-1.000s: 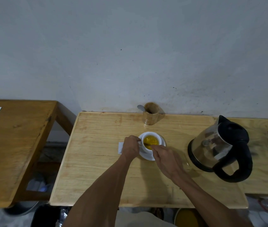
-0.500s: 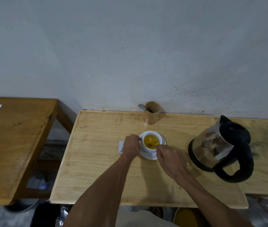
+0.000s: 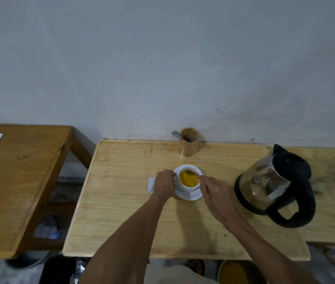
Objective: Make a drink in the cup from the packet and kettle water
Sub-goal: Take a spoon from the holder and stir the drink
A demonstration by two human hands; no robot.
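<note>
Head view. Right hand (image 3: 215, 193) pinched closed on a spoon (image 3: 191, 173); only the bowl end shows, dipped in the yellow liquid, the handle hidden under the fingers. Judged step: stirring the dissolved powder, so the task looks nearly done.

Left hand (image 3: 164, 184) closed against the left side of the cup (image 3: 189, 180), apparently at the handle, though the handle itself is covered. Likely purpose: bracing the cup so it does not turn or slide on the saucer (image 3: 190, 195) while stirred.

Cup upright, mouth up, at table centre, on the saucer. Spoon's long axis runs from the right hand toward the far-left rim, bowl end pointing away from the person.

White packet (image 3: 151, 184) lies flat just left of the left hand, partly hidden by it; presumably emptied. Kettle (image 3: 273, 185) stands well to the right, spout to the far side, handle toward the near edge, handy for the right hand. Wooden holder (image 3: 189, 144) with another spoon stands at the far edge by the wall.
</note>
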